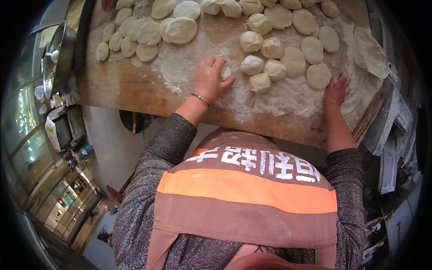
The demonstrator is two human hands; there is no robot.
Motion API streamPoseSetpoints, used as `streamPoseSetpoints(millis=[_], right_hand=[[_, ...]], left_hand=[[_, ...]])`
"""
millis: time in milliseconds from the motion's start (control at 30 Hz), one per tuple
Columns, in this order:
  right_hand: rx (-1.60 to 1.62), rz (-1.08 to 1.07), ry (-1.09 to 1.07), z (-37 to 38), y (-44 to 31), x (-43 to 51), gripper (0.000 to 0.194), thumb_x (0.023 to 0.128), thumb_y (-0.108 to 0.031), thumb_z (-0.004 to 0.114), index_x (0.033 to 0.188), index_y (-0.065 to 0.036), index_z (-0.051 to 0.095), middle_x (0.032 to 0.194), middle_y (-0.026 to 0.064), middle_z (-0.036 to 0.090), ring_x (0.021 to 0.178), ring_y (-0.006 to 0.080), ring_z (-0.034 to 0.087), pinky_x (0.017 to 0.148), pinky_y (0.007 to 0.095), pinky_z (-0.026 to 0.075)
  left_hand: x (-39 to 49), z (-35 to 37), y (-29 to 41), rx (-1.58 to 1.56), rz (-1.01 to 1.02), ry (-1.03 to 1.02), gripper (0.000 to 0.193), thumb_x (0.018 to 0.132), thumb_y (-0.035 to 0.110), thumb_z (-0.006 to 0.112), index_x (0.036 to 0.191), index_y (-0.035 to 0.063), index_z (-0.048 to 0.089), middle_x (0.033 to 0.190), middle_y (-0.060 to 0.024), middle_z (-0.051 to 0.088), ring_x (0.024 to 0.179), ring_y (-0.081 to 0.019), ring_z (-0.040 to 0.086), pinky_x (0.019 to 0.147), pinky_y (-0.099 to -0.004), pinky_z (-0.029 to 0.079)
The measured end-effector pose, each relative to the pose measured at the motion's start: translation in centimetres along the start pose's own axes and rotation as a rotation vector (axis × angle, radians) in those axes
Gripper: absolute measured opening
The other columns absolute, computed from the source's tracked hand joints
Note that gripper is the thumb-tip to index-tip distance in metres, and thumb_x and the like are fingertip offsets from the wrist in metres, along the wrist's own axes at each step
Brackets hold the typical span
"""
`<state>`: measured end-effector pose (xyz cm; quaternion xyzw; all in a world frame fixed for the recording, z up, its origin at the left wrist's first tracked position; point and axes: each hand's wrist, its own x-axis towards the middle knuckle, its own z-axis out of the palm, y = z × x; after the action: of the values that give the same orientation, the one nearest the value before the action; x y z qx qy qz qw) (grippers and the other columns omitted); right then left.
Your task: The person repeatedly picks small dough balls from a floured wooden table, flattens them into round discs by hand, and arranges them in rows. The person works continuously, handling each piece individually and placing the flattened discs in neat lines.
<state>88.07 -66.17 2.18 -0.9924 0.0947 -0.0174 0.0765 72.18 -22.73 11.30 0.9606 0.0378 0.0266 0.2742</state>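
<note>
My left hand (210, 78) is curled around a small white dough ball (225, 72) on the floured wooden board (135, 89). Part of that ball is hidden by the fingers. At the right, my right hand (336, 90) rests on the flour, its thumb side against or just beside the edge of a flattened dough round (318, 76); its fingertips are partly hard to make out. Between the hands sit several gathered dough pieces, the nearest being a pleated one (260, 83). More flat rounds, such as a pale disc (293, 62), lie beyond them.
Several overlapping dough rounds (148, 33) cover the board's far left. A flour-coated flat scoop or scraper (370, 52) lies at the right edge. Off the left side stands a metal bowl (54, 62) with a white-handled utensil. Metal pieces (389, 118) stick out beyond the right edge.
</note>
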Motion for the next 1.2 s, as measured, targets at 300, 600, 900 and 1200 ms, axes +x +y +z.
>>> streamPoseSetpoints(millis=[300,600,900,1200], right_hand=[[0.042,-0.013,0.017,0.2,0.2,-0.1,0.056,0.094,-0.041,0.056,0.14,-0.011,0.044,0.155,0.0197,0.037,0.138,0.0421,0.039,0.113,0.054,0.029],[-0.019,-0.012,0.031,0.1,0.0,-0.1,0.057,0.094,-0.043,0.057,0.138,-0.009,0.044,0.151,0.0214,0.041,0.135,0.043,0.042,0.111,0.0564,0.031],[-0.075,0.024,-0.006,0.0,-0.3,-0.3,0.063,0.093,-0.044,0.058,0.143,-0.009,0.041,0.156,0.0198,0.035,0.138,0.0415,0.039,0.112,0.0576,0.029],[-0.023,0.065,-0.089,-0.8,-0.7,-0.5,0.062,0.093,-0.042,0.058,0.143,-0.01,0.041,0.157,0.0194,0.034,0.139,0.0408,0.039,0.111,0.0584,0.03]], left_hand=[[-1.8,-4.8,-4.1,0.217,-0.08,-0.129,0.047,0.069,0.015,0.08,0.11,0.0063,0.059,0.107,-0.0152,0.06,0.102,-0.0374,0.058,0.09,-0.0451,0.049],[-0.4,-2.6,-0.4,0.074,0.017,-0.195,0.067,0.066,0.025,0.087,0.123,0.007,0.057,0.123,-0.0179,0.058,0.112,-0.039,0.056,0.097,-0.0474,0.047],[1.2,0.7,2.0,0.388,-0.135,-0.142,0.095,0.08,0.061,0.071,0.15,0.0079,0.038,0.16,-0.0247,0.024,0.151,-0.041,0.016,0.117,-0.0635,0.014],[0.8,1.7,0.3,0.382,-0.141,-0.155,0.106,0.077,0.062,0.073,0.156,0.0087,0.026,0.163,-0.0241,0.014,0.152,-0.0439,0.008,0.114,-0.0696,0.011]])
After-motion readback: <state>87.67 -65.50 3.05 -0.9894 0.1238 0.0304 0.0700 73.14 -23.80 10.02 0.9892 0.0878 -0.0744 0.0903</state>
